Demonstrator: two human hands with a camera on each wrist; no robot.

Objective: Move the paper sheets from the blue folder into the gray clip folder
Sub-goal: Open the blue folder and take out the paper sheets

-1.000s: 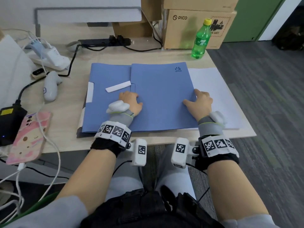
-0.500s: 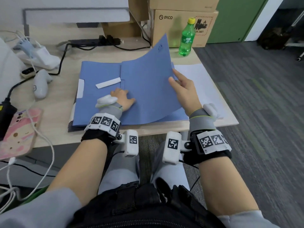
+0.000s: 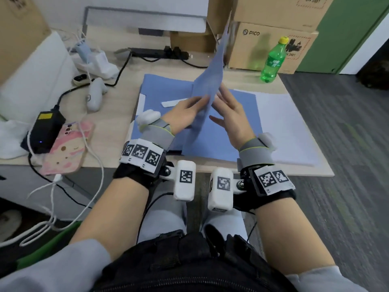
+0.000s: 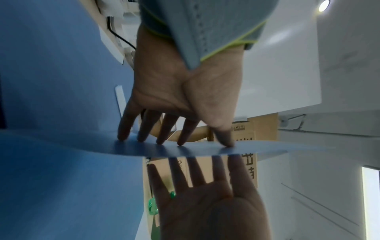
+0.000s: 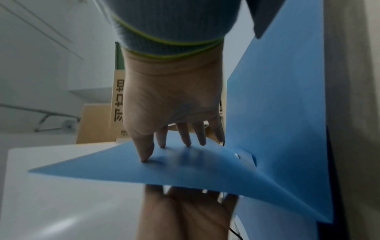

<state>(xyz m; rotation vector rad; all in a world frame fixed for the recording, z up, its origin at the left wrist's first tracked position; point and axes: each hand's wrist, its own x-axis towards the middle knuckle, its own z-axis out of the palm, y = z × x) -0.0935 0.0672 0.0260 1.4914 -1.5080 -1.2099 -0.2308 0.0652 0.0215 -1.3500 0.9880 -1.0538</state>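
The blue folder (image 3: 236, 131) lies on the desk in front of me. Its cover (image 3: 212, 81) stands nearly upright between my hands. My left hand (image 3: 185, 114) touches the cover's left face with straight fingers (image 4: 160, 129). My right hand (image 3: 231, 114) lies flat against the other face with straight fingers (image 5: 185, 134). Neither hand curls round the cover. White paper sheets (image 3: 284, 127) spread out to the right of the folder. A white strip (image 3: 172, 103) lies on the flat blue leaf (image 3: 164, 87) at the left. A dark gray edge (image 3: 174, 152) shows under the blue at the front.
A green bottle (image 3: 272, 60) and cardboard boxes (image 3: 263, 45) stand at the back right. On the left of the desk lie a pink phone (image 3: 67, 148), a black adapter (image 3: 47, 131), a white controller (image 3: 94, 93) and cables. A power strip (image 3: 160, 52) runs along the back.
The folder's cover went from lying flat to standing nearly upright. My right hand lifted it from its right edge. My left hand left the folder's surface and now touches the raised cover.
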